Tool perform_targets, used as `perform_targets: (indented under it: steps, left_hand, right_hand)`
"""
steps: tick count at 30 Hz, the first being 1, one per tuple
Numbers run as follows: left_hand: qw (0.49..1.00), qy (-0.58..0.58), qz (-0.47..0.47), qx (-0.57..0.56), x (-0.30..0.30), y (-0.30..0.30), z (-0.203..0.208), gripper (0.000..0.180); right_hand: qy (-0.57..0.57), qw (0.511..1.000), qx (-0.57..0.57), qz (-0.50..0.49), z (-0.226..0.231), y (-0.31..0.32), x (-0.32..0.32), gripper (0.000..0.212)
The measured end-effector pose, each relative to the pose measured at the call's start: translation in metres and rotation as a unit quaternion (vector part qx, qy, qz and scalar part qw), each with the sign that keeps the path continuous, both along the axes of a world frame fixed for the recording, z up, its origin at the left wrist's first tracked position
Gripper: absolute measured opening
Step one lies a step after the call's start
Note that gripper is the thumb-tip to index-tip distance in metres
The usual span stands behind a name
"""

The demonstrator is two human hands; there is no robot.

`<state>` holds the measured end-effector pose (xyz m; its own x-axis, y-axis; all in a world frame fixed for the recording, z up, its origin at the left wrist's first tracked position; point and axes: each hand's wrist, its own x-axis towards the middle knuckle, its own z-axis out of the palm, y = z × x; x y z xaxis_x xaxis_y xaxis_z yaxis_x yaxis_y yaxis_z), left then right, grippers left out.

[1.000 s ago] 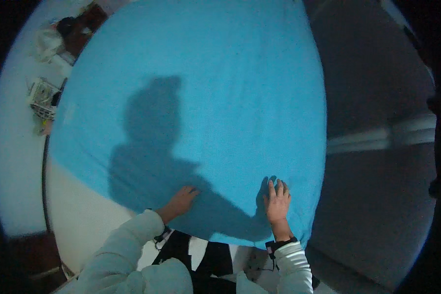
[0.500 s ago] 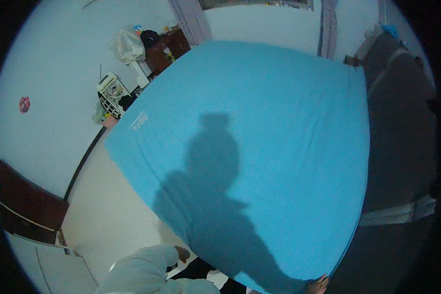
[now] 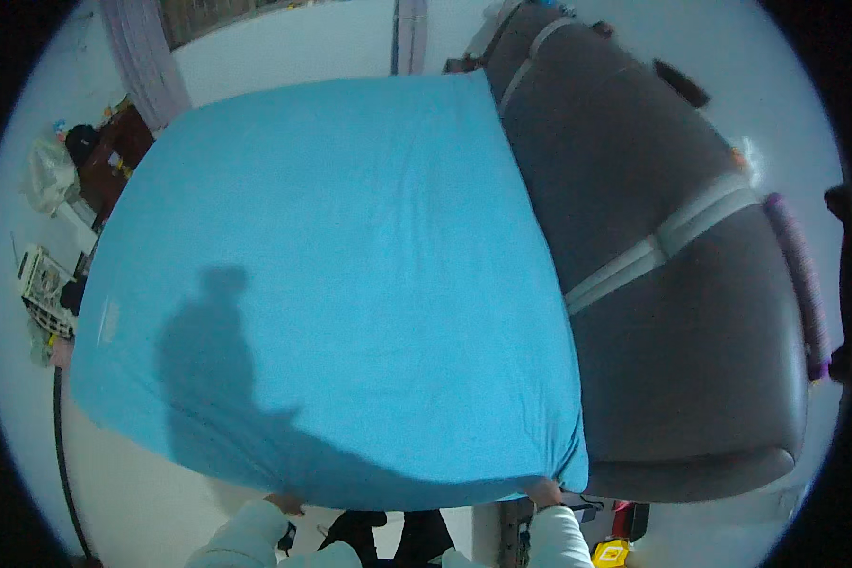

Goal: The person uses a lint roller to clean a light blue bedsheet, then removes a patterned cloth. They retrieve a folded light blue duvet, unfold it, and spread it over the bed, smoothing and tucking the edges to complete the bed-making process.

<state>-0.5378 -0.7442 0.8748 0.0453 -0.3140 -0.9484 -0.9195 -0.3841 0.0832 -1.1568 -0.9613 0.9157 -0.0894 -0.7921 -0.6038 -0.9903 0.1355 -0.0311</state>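
Two hands at the near edge of a blue sheet: left hand under the hem toward the near left, right hand at the near right corner. Fingers of both tucked into or behind the cloth, so grip mostly hidden; apparently pinching the hem, though cannot tell for sure whether closed on it. Sheet spread out flat and taut, reaching away from the hands toward the far wall, long axis running from the person outward, slightly leaning left. Covers the left part of a bed; bare grey mattress exposed on the right, crossed by a pale strap. Right hand right beside the seam where blue cloth meets grey mattress, hence nearer to the uncovered side; left hand well apart from it. Pale sleeves at the lower edge. Cluttered dark cabinet off by the far left wall.
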Motion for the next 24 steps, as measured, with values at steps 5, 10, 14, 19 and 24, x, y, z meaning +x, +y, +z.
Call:
perform_targets:
  steps: [5, 10, 14, 19, 24]
  left_hand:
    - [1.000, 0.016, -0.018, 0.018, 0.067, 0.004, 0.020, 0.035]
    - [0.988, 0.007, -0.096, -0.118, 0.104, -0.069, 0.007, 0.028]
    - [0.929, 0.050, -0.203, -0.306, 0.098, -0.155, -0.026, 0.037]
    - [0.970, 0.154, -0.007, -0.190, 0.033, -0.214, 0.029, 0.026]
    - [0.942, 0.219, -0.142, -0.210, 0.003, -0.180, 0.154, 0.025]
  right_hand:
    - [-0.039, 0.989, 0.085, 0.116, 0.035, 0.069, -0.044, 0.038]
    - [-0.157, 0.986, -0.041, -0.039, 0.041, 0.138, 0.016, 0.051]
    - [-0.140, 0.985, -0.046, -0.086, 0.056, 0.200, 0.024, 0.043]
    - [-0.090, 0.948, 0.016, -0.304, 0.089, 0.311, 0.013, 0.036]
    - [-0.106, 0.812, 0.074, -0.569, 0.129, 0.423, 0.026, 0.031]
